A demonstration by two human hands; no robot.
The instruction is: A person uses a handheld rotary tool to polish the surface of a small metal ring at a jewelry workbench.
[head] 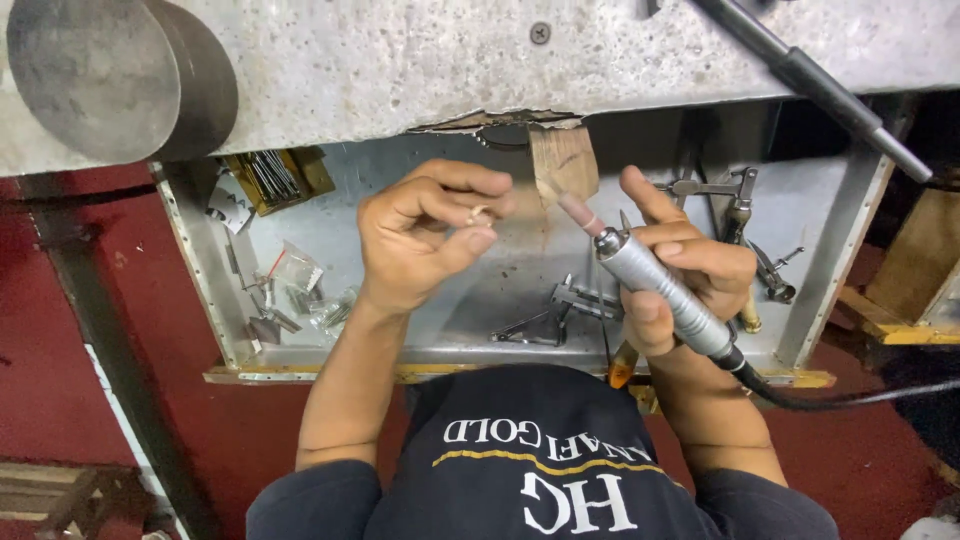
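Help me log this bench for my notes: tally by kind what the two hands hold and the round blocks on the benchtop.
Small rings, pinched in the left hand: 1 ring
Silver rotary handpieces with a pink tip, in the right hand: 1 handpiece
Round grey metal blocks at the top left: 1 block
Total: 3

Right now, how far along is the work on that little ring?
Done: nothing the picture can prove; the ring's finish is too small to judge. In hand: left hand pinches the ring, right hand holds the rotary tool, its pink tip close by, contact unclear. Left: cannot tell.
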